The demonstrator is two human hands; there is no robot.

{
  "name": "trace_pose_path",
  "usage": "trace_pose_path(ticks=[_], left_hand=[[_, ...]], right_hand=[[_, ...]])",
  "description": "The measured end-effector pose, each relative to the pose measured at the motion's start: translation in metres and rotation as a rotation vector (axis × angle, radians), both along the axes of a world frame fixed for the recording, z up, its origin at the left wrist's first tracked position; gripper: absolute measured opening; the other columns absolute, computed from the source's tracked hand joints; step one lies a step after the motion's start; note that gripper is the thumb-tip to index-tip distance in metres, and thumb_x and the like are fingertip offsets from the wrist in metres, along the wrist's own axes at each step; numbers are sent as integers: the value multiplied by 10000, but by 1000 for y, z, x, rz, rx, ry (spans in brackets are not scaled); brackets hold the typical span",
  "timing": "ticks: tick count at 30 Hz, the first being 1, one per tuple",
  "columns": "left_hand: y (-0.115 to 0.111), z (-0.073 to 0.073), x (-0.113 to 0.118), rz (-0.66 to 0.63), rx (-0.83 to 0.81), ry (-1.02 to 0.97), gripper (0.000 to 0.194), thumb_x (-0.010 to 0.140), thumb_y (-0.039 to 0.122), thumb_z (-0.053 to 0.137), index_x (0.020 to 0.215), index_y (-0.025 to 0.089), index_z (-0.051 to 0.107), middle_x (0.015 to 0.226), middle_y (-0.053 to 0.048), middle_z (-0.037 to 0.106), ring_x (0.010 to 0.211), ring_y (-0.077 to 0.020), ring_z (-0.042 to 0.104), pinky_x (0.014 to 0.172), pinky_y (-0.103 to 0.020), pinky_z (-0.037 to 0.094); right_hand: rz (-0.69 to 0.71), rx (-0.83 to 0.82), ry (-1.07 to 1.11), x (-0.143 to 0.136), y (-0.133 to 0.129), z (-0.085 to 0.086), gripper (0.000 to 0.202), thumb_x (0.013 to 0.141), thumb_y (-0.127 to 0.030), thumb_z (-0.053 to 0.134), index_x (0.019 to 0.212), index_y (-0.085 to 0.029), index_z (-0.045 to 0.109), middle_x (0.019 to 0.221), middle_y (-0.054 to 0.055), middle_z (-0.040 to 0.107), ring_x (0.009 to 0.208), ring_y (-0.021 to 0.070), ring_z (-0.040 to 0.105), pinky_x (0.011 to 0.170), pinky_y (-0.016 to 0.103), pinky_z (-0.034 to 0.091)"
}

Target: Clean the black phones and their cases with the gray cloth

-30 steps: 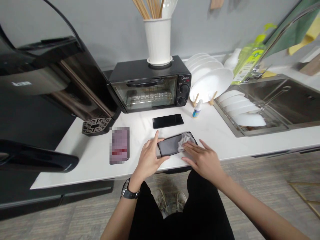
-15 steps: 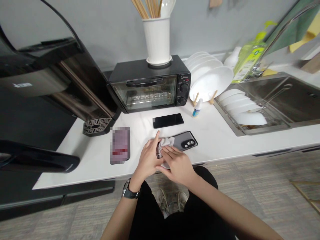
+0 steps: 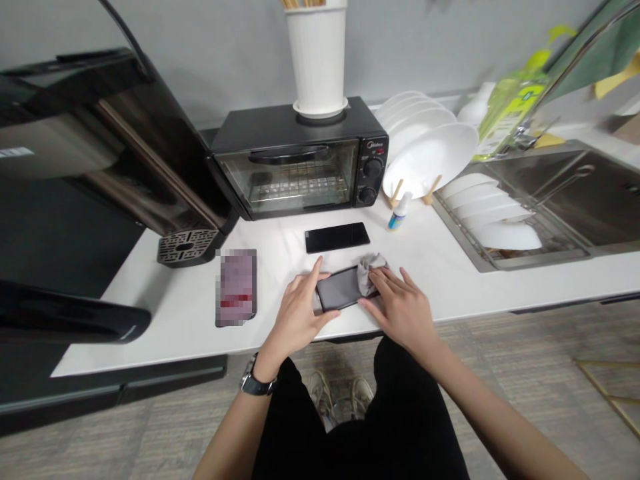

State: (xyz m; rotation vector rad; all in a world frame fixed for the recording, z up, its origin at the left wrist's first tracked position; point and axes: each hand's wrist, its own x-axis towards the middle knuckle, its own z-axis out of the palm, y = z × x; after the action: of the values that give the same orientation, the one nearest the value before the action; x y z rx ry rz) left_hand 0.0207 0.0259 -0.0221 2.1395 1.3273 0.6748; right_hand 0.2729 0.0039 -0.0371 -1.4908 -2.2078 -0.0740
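Left hand (image 3: pixel 296 312) grips grey, black-edged rectangular phone (image 3: pixel 339 290) over white table (image 3: pixel 453 287); right hand (image 3: pixel 406 310) presses crumpled grey cloth (image 3: pixel 368 273) onto its right end.

Plain grey wall (image 3: pixel 220 60) along far side. White, faintly veined bench (image 3: pixel 475 293) runs left to right below it; steel sink (image 3: pixel 597 183) set in at right. Dark cabinet fronts (image 3: pixel 175 381) under bench, near left. Floor (image 3: pixel 520 363) grey-brown, streaked. Thin gold-coloured frame (image 3: pixel 600 389) at near right. Light soft, shadows faint.

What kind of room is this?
Probably a kitchen or pantry area: a small toaster oven stands on the counter, with racked white plates beside it and a metal sink further right.
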Motion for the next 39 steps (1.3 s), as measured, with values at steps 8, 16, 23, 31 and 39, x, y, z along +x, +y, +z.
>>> trace_pose_path(ticks=[8, 16, 23, 31, 39], left_hand=[[1, -2, -4, -8, -21, 15, 1036, 915, 373, 736, 1710, 267, 80, 1466, -120, 616, 1292, -318, 551, 1115, -483, 442], [0, 0, -3, -7, -7, 20, 1143, 866, 359, 825, 1702, 324, 47, 1514, -77, 599, 1365, -309, 505, 1178, -496, 379], [1, 2, -2, -26, -14, 15, 1095, 871, 361, 819, 1700, 333, 104, 1519, -74, 597, 1366, -314, 504, 1186, -505, 378], [1, 0, -6, -27, -37, 19, 1000, 921, 361, 731, 1708, 279, 119, 1473, -119, 610, 1309, -313, 556, 1135, -477, 441], [-1, 3, -5, -11, -31, 25, 1124, 861, 371, 831, 1701, 339, 84, 1513, -74, 600, 1379, -313, 512, 1185, -505, 397]], right_hand=[[305, -107, 142, -73, -9, 4, 541, 1046, -537, 552, 1359, -106, 654, 1373, 176, 713, 1274, 300, 680, 1185, 487, 469], [123, -61, 30, 11, -22, 2, 423, 1102, -415, 494, 1448, -200, 609, 1454, 103, 675, 1393, 288, 610, 1263, 583, 318], [-27, -2, 35, 5, -2, -4, 520, 1088, -495, 494, 1448, -136, 604, 1443, 145, 679, 1373, 318, 622, 1270, 598, 306], [245, -105, 180, -80, -9, 5, 559, 1057, -532, 520, 1355, -81, 661, 1347, 201, 723, 1284, 312, 675, 1206, 516, 451], [235, -110, 77, -2, -24, 5, 442, 1087, -479, 521, 1404, -197, 644, 1408, 98, 710, 1333, 262, 659, 1284, 566, 303]])
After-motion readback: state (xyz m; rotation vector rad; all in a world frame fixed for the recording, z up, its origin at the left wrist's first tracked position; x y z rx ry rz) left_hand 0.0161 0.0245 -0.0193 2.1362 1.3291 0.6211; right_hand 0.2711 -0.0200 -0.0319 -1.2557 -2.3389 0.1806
